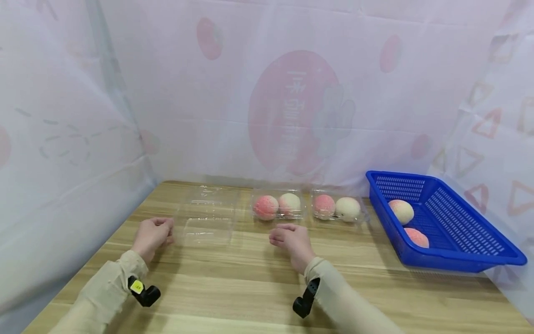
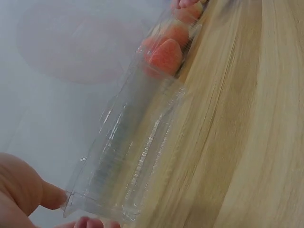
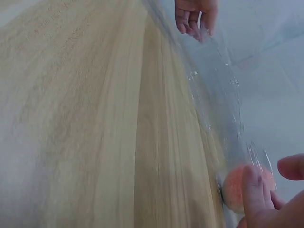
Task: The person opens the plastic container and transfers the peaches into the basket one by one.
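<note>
My left hand [image 1: 154, 236] pinches the left edge of an open, clear plastic clamshell box [image 1: 208, 229] on the table. In the left wrist view the thumb lies at a corner of that box [image 2: 128, 161], fingertips below it. My right hand [image 1: 292, 243] holds nothing, its fingers loosely bent, just in front of a clear box with two peaches. A pink peach [image 1: 266, 207] and a cream-and-pink peach [image 1: 289, 204] sit in that box. To its right, a second clear box holds a pink peach [image 1: 324, 206] and a pale peach [image 1: 348, 209].
A blue plastic basket [image 1: 463, 262] stands at the right, with a pale peach [image 1: 401, 212] and a pink peach [image 1: 417, 237] inside along its left wall. Behind the wooden table [image 1: 233, 287] hangs a printed white cloth [image 1: 179, 93], which also covers both sides.
</note>
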